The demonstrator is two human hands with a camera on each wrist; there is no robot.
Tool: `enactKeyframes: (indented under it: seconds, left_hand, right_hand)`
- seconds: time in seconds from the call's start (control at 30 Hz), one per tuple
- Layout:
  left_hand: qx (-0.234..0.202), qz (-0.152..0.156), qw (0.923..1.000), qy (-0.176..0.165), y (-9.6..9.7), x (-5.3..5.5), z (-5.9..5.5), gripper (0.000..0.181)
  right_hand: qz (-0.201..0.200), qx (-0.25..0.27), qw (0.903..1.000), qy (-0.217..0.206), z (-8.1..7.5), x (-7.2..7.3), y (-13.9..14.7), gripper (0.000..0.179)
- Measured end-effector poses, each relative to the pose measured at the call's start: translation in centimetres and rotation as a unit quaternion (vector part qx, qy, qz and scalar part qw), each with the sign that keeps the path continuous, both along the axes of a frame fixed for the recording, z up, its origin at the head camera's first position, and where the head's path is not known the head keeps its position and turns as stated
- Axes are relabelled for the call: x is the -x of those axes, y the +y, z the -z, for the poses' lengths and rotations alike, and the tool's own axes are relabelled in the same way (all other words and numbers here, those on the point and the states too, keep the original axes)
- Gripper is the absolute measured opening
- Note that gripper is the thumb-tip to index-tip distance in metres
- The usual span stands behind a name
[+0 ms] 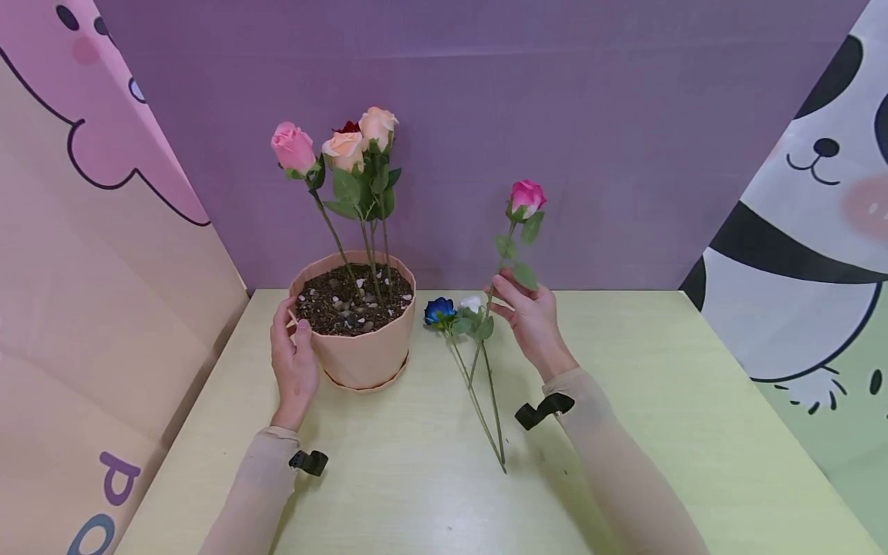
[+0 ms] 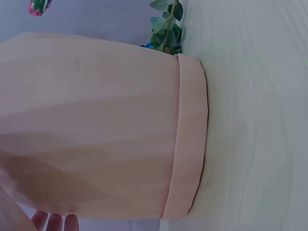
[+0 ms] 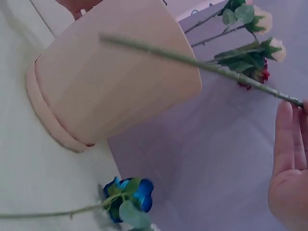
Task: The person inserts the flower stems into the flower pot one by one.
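Note:
A pink flowerpot (image 1: 361, 358) filled with dark soil and pebbles stands on the table, several roses upright in it. At its left side my left hand (image 1: 294, 370) holds the pot by the rim, thumb at the front; some fingertips (image 2: 55, 221) show past the pot wall in the left wrist view. My right hand (image 1: 530, 324) pinches the stem of a magenta-and-white rose (image 1: 527, 198), raised bloom-up right of the pot. In the right wrist view its green stem (image 3: 231, 74) crosses in front of the pot, leading from the fingers.
On the table, right of the pot, lie a blue rose (image 1: 439, 311) and a white rose (image 1: 472, 304), their stems meeting toward the front. A purple backdrop (image 1: 624, 154) rises behind the table (image 1: 388, 493). Printed cartoon panels (image 1: 798, 301) flank both sides.

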State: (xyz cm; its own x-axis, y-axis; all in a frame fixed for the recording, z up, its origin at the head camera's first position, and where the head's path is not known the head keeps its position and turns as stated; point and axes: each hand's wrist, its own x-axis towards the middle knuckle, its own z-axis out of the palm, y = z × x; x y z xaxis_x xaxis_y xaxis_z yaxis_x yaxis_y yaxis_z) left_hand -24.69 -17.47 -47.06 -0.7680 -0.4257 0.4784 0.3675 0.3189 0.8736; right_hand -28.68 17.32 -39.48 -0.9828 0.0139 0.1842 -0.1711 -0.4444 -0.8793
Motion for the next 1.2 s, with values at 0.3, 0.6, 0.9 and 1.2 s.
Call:
enactKeyframes:
  seconds: [0.3, 0.6, 0.9, 1.2]
  left_hand:
    - [0.0, -0.001, 1.0, -0.002, -0.1, 0.0, 0.1, 0.047]
    - [0.003, 0.002, 1.0, -0.001, -0.2, 0.0, 0.0, 0.047]
    - [0.006, 0.003, 1.0, -0.003, -0.2, 0.0, 0.2, 0.048]
    - [0.009, 0.002, 1.0, 0.0, -0.2, 0.0, 0.2, 0.05]
  right_hand:
    - [-0.038, -0.008, 0.9989, 0.026, -2.5, 0.0, -2.2, 0.008]
    - [-0.051, -0.014, 0.9973, 0.051, -4.5, -0.1, -4.3, 0.009]
    - [-0.054, 0.009, 0.9955, 0.077, -5.9, 0.3, -6.3, 0.017]
    - [0.027, 0.03, 0.9883, 0.147, -7.0, 0.4, -8.9, 0.018]
